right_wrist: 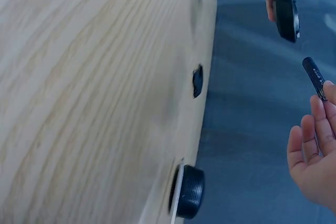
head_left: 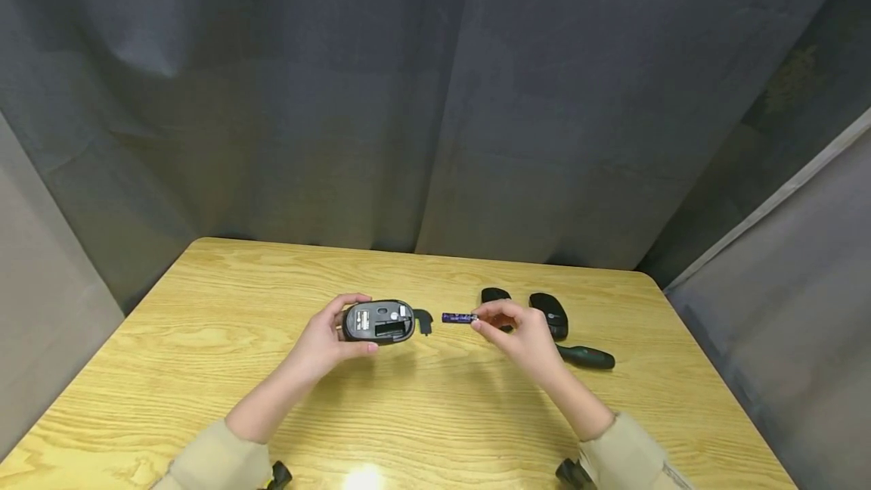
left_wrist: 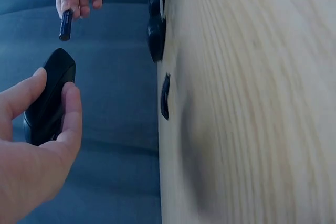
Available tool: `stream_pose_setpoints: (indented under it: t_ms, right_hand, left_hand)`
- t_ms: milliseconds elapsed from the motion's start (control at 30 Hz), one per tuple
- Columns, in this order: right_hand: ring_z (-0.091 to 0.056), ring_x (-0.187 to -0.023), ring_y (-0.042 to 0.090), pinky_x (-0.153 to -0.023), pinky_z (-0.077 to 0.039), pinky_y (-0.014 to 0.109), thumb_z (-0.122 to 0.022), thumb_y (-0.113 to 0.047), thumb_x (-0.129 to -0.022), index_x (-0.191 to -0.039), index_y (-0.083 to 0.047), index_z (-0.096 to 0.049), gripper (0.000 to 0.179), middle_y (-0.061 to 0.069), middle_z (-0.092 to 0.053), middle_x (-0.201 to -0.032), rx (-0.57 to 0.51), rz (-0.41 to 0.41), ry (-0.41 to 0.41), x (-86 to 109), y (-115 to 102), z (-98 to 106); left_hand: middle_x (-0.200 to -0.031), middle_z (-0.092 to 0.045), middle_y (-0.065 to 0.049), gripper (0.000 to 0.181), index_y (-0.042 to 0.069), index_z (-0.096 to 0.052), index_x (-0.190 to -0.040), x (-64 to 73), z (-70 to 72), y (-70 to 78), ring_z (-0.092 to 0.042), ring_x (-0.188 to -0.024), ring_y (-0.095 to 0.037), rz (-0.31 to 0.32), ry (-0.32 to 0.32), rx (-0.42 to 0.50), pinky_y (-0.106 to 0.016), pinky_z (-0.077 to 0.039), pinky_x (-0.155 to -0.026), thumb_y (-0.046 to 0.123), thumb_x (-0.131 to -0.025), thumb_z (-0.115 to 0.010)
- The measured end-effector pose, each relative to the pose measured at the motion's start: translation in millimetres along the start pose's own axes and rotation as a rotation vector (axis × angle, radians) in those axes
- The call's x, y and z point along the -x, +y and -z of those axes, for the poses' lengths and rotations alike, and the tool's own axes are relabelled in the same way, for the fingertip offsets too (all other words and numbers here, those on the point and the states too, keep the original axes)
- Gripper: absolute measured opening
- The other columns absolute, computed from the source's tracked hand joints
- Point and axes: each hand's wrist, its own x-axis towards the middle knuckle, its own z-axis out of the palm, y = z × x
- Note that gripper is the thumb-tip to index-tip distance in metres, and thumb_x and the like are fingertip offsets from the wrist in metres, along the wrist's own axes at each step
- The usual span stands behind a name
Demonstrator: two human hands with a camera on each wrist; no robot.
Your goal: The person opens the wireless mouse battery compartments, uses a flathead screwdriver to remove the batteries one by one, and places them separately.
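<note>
My left hand (head_left: 321,337) grips a black computer mouse (head_left: 362,320) by its sides, raised over the table. Its underside faces me in the head view, and the battery slot lies uncovered. In my right hand (head_left: 522,333), thumb and fingertips pinch one end of a purple-and-dark battery (head_left: 456,317). The battery's free end points at the mouse, with a gap between them in the left wrist view and the right wrist view. A curved black battery cover (head_left: 424,320) lies on the table, just right of the mouse in the head view.
A wooden table (head_left: 422,429) spans the front, with grey curtains behind it. Right of centre lie a black mouse (head_left: 550,313), a smaller dark rounded object (head_left: 494,294) partly behind my right hand, and a dark green handle-shaped object (head_left: 589,358).
</note>
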Motion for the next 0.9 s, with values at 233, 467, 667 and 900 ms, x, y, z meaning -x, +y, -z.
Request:
stream_pose_setpoints:
  t_ms: [233,467,667,900]
  right_hand:
    - [-0.062,-0.076,0.012,-0.061,-0.053,0.024,-0.072,-0.030,-0.083,-0.095,-0.019,-0.072,0.016,-0.004,-0.069,-0.091,0.001,-0.065,0.005,-8.0,21.7,-5.2]
    - [-0.063,-0.073,0.012,-0.059,-0.054,0.024,-0.073,-0.028,-0.082,-0.094,-0.019,-0.072,0.015,-0.002,-0.071,-0.093,-0.005,-0.124,-0.008,-18.0,39.5,-14.9]
    - [-0.063,-0.074,0.012,-0.060,-0.053,0.023,-0.073,-0.024,-0.083,-0.093,-0.018,-0.073,0.012,-0.002,-0.071,-0.090,0.018,-0.172,-0.014,-23.9,52.4,-20.4]
    - [-0.060,-0.068,0.011,-0.053,-0.050,0.024,-0.073,-0.020,-0.082,-0.092,-0.015,-0.073,0.011,-0.003,-0.070,-0.084,0.080,-0.168,-0.023,-30.4,64.7,-26.7]
  left_hand:
    - [-0.121,-0.057,-0.024,0.071,0.012,-0.047,-0.130,-13.3,9.2,-10.0,-0.065,-0.088,-0.024,-0.031,-0.015,-0.057,-0.033,-0.057,-0.079,-0.003,-0.068,-0.079]
    - [-0.120,-0.055,-0.028,0.071,0.009,-0.047,-0.129,-30.9,18.4,-22.2,-0.066,-0.087,-0.025,-0.083,-0.023,-0.110,-0.033,-0.058,-0.077,-0.005,-0.068,-0.079]
    - [-0.120,-0.054,-0.026,0.073,0.007,-0.046,-0.131,-46.2,30.5,-29.6,-0.065,-0.087,-0.025,-0.079,-0.021,-0.141,-0.031,-0.057,-0.077,-0.005,-0.067,-0.080]
    - [-0.123,-0.054,-0.024,0.074,0.008,-0.046,-0.133,-60.4,40.1,-37.2,-0.063,-0.094,-0.025,-0.021,-0.028,-0.240,-0.029,-0.053,-0.080,0.003,-0.068,-0.083]
